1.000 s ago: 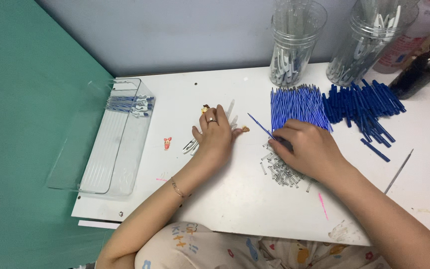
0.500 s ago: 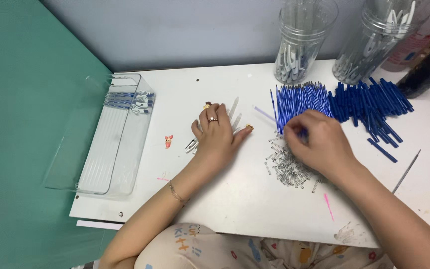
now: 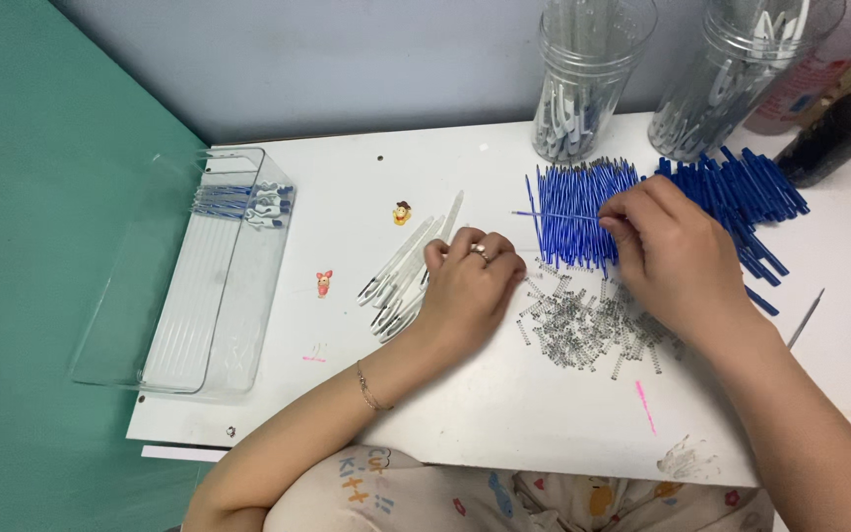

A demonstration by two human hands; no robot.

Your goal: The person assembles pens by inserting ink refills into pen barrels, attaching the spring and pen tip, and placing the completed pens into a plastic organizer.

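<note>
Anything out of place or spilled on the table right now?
Nothing spilled. One blue refill lies crosswise over the neat refill stack, pinched by the right hand. A single thin rod lies alone near the right edge.

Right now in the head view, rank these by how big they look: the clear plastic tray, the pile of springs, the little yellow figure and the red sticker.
1. Clear plastic tray, by far the largest.
2. Pile of springs, a broad scatter between the hands.
3. Little yellow figure and red sticker: both tiny and look much alike, so I will not rank one over the other.
</note>
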